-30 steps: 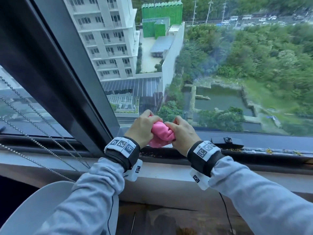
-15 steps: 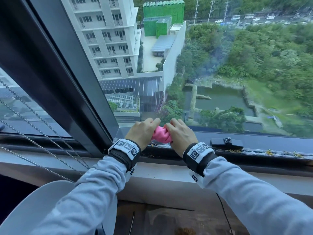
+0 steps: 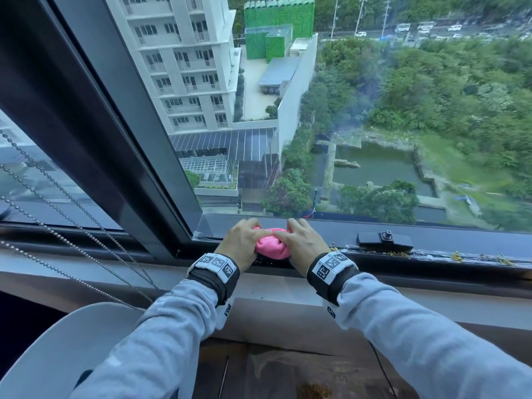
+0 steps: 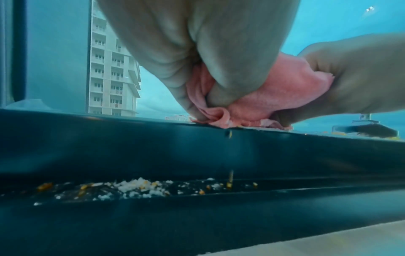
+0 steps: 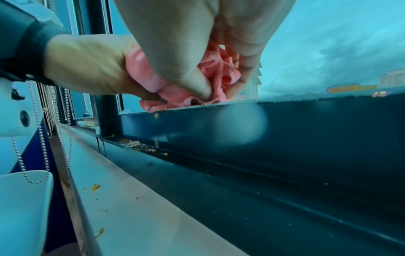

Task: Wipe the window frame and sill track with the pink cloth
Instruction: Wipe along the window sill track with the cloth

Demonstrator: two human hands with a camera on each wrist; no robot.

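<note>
The pink cloth (image 3: 272, 246) is bunched into a ball on top of the dark lower window frame (image 3: 446, 241), near its left corner. My left hand (image 3: 244, 240) grips its left side and my right hand (image 3: 299, 240) grips its right side, fingers curled over the top. From the left wrist the cloth (image 4: 263, 97) touches the frame's top edge (image 4: 131, 119), pinched by my left hand (image 4: 210, 97). Seen from the right wrist, my right hand (image 5: 214, 86) pinches the cloth (image 5: 175, 93) against that edge. Below lies the sill track (image 4: 285, 188) with pale and yellow crumbs (image 4: 136, 188).
A black window latch (image 3: 384, 240) sits on the frame right of my hands, with yellow debris (image 3: 478, 258) further right. A dark vertical mullion (image 3: 95, 133) rises at the left. Bead chains (image 3: 72, 214) hang left of it. A white chair back (image 3: 57, 347) is low left.
Both hands have lowered the bunched cloth from just above the frame down onto its top edge, and pressed closer together over it.
</note>
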